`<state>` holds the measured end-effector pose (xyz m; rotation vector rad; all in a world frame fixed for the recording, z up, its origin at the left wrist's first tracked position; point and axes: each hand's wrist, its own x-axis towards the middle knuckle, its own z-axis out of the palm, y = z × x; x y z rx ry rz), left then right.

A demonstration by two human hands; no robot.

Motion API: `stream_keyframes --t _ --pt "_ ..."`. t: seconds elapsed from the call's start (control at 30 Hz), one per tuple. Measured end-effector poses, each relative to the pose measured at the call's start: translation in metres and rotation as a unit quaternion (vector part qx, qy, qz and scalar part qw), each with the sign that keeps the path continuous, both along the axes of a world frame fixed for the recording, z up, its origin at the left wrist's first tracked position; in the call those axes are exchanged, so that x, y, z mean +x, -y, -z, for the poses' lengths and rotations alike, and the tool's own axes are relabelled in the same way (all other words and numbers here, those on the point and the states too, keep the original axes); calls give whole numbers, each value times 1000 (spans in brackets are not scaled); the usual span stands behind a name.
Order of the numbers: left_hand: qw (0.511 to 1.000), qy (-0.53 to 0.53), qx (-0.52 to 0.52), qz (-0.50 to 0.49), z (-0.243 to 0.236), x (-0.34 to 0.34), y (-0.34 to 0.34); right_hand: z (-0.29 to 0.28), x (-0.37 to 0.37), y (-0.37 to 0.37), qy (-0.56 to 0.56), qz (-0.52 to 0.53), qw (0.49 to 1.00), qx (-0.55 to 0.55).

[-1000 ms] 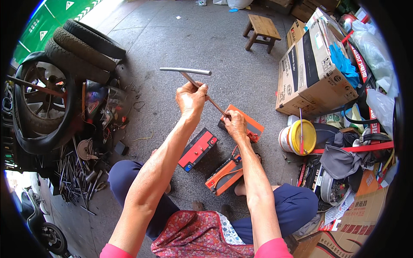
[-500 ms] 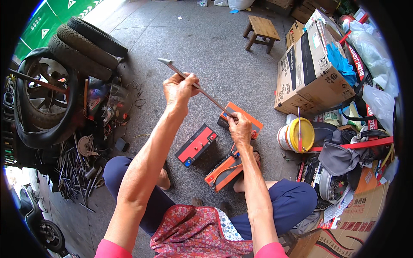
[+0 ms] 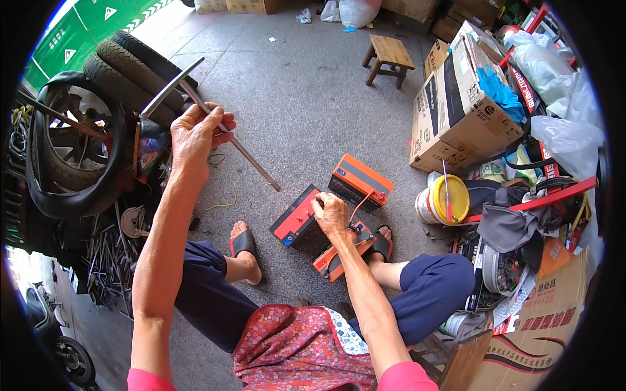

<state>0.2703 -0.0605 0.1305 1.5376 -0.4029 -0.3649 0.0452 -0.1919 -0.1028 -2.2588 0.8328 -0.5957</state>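
Head view: the left hand point(image 3: 197, 132), now farther left, is clamped around a T-handled metal rod point(image 3: 250, 158). The right hand point(image 3: 332, 215) has let go of the rod and curls at the red-topped battery point(image 3: 298, 220) on the floor point(image 3: 313, 98), its grip unclear; the left alone bears the rod.

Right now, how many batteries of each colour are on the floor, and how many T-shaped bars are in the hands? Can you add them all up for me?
Red-and-black battery: 1
Orange-and-black batteries: 2
Silver T-shaped bar, in the left hand: 1
Total: 4
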Motion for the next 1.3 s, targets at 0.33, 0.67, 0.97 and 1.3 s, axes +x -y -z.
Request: stream_keyframes --t 0.33,0.67,0.97,1.3 --pt "997 69 41 -23 -3 6 -26 17 18 -6 -113 2 993 -17" --pt "992 108 63 13 6 4 -20 -18 -29 9 -9 98 986 133" --pt "916 260 230 198 8 -42 5 -21 -132 21 -17 328 910 253" --pt "887 314 234 245 15 -78 32 38 -142 15 -123 323 925 156"
